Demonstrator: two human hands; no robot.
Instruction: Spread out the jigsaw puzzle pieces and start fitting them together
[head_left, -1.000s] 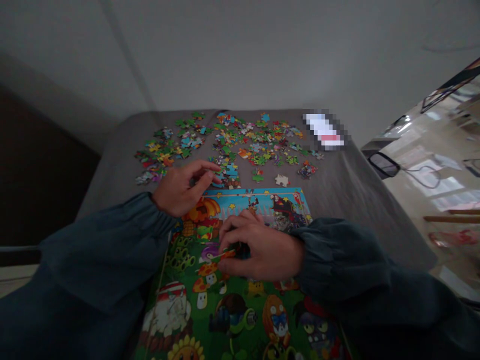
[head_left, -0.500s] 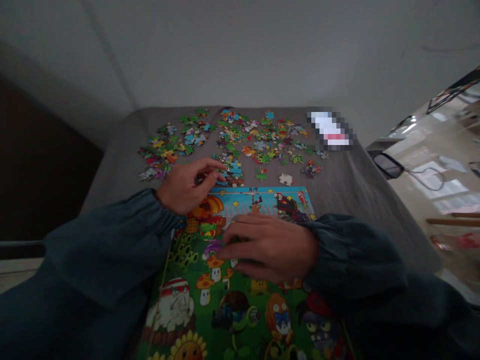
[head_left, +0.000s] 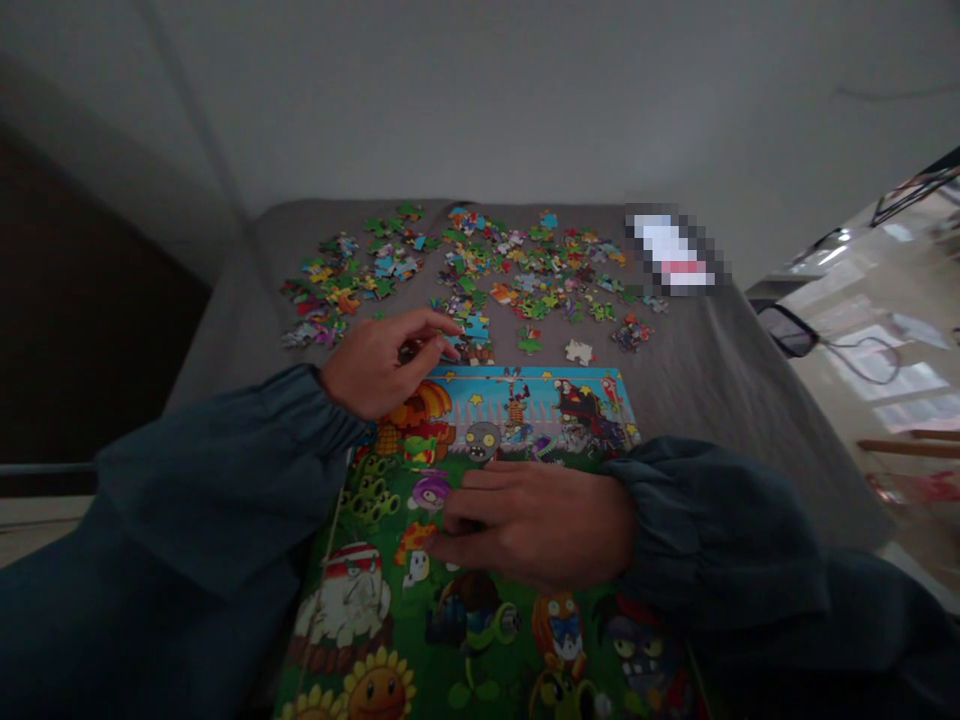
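My left hand (head_left: 386, 362) is at the near edge of the loose pieces, thumb and forefinger closed on a small cluster of joined blue puzzle pieces (head_left: 474, 328). Part of that cluster is hidden behind the fingers. My right hand (head_left: 536, 522) is over the middle of the printed picture sheet (head_left: 469, 640), palm down with its fingers bent and a gap between thumb and forefinger. Nothing shows in it. The sheet carries cartoon plants and zombies on green, with a blue strip along its far edge.
Many loose puzzle pieces (head_left: 540, 262) are spread over the grey cloth (head_left: 697, 370) towards the wall. A white piece (head_left: 579, 351) lies just beyond the sheet. At the far right corner is a blurred-out phone-like object (head_left: 673, 250). Glasses (head_left: 787, 330) appear beyond the right edge.
My right hand has moved down the sheet towards me, uncovering a grey zombie head. My left hand stays at the joined pieces. The view has shifted slightly.
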